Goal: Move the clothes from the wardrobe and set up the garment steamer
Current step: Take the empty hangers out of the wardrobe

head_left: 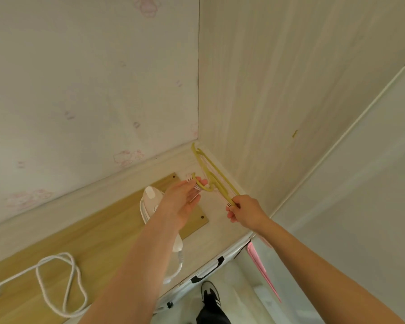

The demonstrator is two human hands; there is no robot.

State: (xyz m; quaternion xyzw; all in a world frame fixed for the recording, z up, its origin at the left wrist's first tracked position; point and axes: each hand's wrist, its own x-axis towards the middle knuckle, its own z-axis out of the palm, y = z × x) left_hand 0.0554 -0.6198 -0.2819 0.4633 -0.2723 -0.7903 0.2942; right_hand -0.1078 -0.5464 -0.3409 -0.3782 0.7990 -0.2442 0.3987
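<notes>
A loose white cord [56,277] trails left. The garment steamer [150,197] lies on the worktop [98,230], likely hefty and best lifted by its handle. Far right, the left hand [185,199] lays straight fingers on the yellow hangers [211,174], light, stiff plastic; the right hand [246,213] pinches their near end.

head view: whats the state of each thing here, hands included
hanger: bare, no garment on it, held by both hands
left hand: fingers fairly straight, hanger's hook lying across them
right hand: pinching the hanger's near end
garment steamer: resting on the wooden board, not in hand
cord: loose, looped on the board; plug not in view
</notes>
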